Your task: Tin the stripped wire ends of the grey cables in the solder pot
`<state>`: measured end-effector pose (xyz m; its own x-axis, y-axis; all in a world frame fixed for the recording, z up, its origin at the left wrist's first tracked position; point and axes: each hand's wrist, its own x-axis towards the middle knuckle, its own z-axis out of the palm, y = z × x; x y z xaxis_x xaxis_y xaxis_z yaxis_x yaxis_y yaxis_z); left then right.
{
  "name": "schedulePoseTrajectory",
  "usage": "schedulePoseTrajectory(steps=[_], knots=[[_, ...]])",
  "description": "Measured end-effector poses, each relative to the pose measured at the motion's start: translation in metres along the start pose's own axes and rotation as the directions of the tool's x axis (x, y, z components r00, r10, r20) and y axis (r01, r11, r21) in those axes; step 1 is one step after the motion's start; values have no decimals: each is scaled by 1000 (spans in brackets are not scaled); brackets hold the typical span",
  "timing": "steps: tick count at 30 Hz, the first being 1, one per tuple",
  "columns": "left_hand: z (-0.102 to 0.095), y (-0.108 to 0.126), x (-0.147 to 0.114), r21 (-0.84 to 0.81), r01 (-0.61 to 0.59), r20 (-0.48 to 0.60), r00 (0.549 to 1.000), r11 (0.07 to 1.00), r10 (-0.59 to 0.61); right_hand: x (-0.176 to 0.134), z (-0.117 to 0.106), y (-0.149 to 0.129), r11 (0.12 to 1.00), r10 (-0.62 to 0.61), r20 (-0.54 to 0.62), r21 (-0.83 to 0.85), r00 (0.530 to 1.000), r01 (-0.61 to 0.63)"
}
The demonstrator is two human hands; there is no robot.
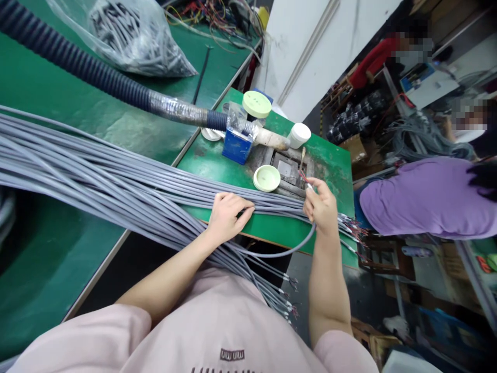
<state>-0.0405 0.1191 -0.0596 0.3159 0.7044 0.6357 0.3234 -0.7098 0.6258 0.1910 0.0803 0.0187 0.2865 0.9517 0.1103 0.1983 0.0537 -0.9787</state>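
My right hand [321, 206] pinches a grey cable [289, 253] close to its stripped end. The cable's thin red and dark wires [304, 177] point up beside a square metal pot [285, 168] set in the green bench. From below that hand the cable curves down and back left. My left hand [230, 216] lies over a long bundle of grey cables [155, 181], its fingers curled and its thumb against the strands; its fingertips are partly hidden. More stripped cable ends [351, 228] stick out past the right forearm, and others [285, 298] hang in front of my shirt.
A ribbed black hose [116, 85] ends at a blue block [236, 145] by the pot. A pale green tub [267, 177], a white tub [300, 134] and a green-lidded jar [257, 103] stand around it. A person in purple [430, 199] is at the right.
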Motion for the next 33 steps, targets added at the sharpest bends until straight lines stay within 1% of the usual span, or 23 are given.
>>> schedulePoseTrajectory(steps=[2, 3, 4, 5, 6, 7, 8, 10, 11, 13, 14, 16, 19, 22, 24, 25, 27, 28, 30, 32, 33], knots=[[2, 3, -2, -161, 59, -67, 995, 985, -71, -27, 8, -1, 995, -34, -3, 96, 999, 34], [5, 6, -4, -284, 113, -95, 985, 952, -145, -39, 14, 0, 989, -43, -7, 141, 999, 44], [8, 11, -6, -421, 180, -99, 965, 889, -243, -50, 19, 3, 982, -50, -10, 183, 999, 51], [13, 16, -8, -555, 256, -65, 935, 791, -348, -60, 24, 6, 973, -57, -17, 222, 998, 60], [18, 23, -9, -669, 333, 8, 897, 664, -442, -68, 29, 10, 964, -65, -23, 258, 998, 69], [23, 30, -11, -749, 407, 109, 854, 523, -509, -76, 33, 13, 954, -72, -28, 291, 997, 77], [29, 37, -12, -799, 467, 219, 813, 379, -540, -83, 37, 17, 944, -78, -31, 318, 996, 84], [39, 52, -13, -835, 538, 403, 741, 115, -537, -93, 43, 22, 932, -77, -34, 352, 996, 84], [43, 59, -13, -834, 552, 471, 713, 3, -519, -97, 45, 25, 930, -72, -34, 359, 997, 80], [48, 71, -12, -815, 554, 558, 673, -169, -484, -103, 48, 29, 931, -60, -38, 360, 997, 70], [50, 76, -11, -807, 546, 581, 659, -226, -478, -106, 49, 30, 933, -55, -38, 355, 998, 64], [52, 83, -10, -801, 521, 594, 639, -293, -488, -109, 51, 33, 941, -45, -35, 334, 998, 55], [51, 87, -9, -806, 496, 589, 617, -322, -522, -113, 54, 35, 965, -26, -45, 259, 999, 37], [48, 87, -8, -807, 493, 587, 608, -325, -534, -116, 56, 34, 994, -16, -104, 106, 994, 27], [46, 86, -6, -812, 494, 577, 605, -310, -548, -117, 56, 34, 998, -49, -158, -40, 986, 43], [45, 84, -6, -818, 493, 568, 608, -298, -555, -117, 55, 34, 993, -72, -169, -109, 983, 54], [47, 82, -6, -821, 495, 563, 616, -284, -552, -118, 56, 35, 980, -101, -140, -184, 985, 75], [48, 81, -6, -812, 504, 577, 615, -294, -538, -119, 56, 35, 979, -103, -112, -186, 988, 81], [52, 78, -8, -771, 533, 635, 603, -348, -483, -121, 57, 36, 986, -93, -68, -144, 993, 82], [56, 77, -10, -725, 557, 688, 595, -404, -415, -122, 58, 38, 994, -78, -60, -82, 995, 73], [57, 76, -11, -711, 568, 702, 598, -414, -385, -123, 58, 39, 997, -67, -63, -47, 996, 65]])
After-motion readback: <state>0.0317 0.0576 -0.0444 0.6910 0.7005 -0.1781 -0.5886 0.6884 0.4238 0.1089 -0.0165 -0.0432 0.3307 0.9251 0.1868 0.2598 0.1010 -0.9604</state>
